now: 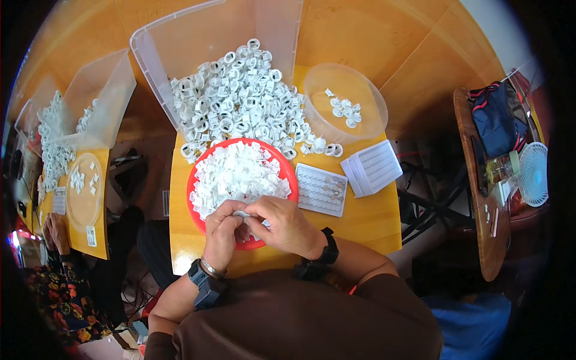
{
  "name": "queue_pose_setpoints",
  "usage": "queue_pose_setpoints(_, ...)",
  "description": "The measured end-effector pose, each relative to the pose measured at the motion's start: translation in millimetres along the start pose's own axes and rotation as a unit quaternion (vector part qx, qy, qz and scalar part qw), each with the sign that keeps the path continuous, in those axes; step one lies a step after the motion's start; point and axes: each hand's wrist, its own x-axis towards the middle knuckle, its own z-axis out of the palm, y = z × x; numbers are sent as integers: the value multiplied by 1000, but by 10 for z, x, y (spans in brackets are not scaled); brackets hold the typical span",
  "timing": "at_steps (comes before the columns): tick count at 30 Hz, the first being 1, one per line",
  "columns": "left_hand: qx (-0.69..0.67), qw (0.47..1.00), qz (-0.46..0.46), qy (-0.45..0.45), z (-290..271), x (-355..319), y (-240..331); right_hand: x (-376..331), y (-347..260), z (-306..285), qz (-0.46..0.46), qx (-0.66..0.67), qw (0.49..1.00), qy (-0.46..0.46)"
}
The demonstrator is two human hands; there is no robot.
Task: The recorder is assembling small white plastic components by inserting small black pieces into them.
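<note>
Both my hands meet over the near part of a red basin (293, 180) heaped with small white plastic pieces (237, 171). A small white plastic part (241, 213) is pinched between the fingertips of my left hand (219, 237) and my right hand (287, 223); the fingers cover much of it. Just right of the basin lies a white ridged tray (324, 191) with a few small bits in it. Beyond the basin, a big pile of round white plastic parts (231, 102) spills from a clear bin (157, 75) onto the table.
A clear round tub (315, 117) with several white parts stands at the back right of the yellow table (372, 225), behind stacked white trays (375, 168). At left, a co-worker's hands (55, 233) rest by another table. A fan (533, 174) and dark bag (498, 117) are far right.
</note>
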Motion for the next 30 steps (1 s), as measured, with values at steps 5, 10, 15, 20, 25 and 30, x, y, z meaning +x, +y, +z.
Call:
queue_pose_setpoints(5,12,1000,-16,-16,-6,-51,31,22,-16,-31,5,-12,1000,-18)
queue_pose_setpoints(10,27,999,29,-36,-71,-105,57,208,127,-496,91,-27,992,81)
queue_pose_setpoints(15,24,999,44,0,-155,-149,88,591,305,-1383,133,-276,898,315)
queue_pose_setpoints(20,29,999,31,3,-156,-201,81,468,572,-1608,151,-305,891,300)
queue_pose_setpoints(25,17,1000,18,0,-202,-219,38,313,438,-1459,146,-238,918,282)
queue_pose_setpoints(30,20,1000,18,-7,-177,-254,68,241,376,-1224,174,-250,946,113)
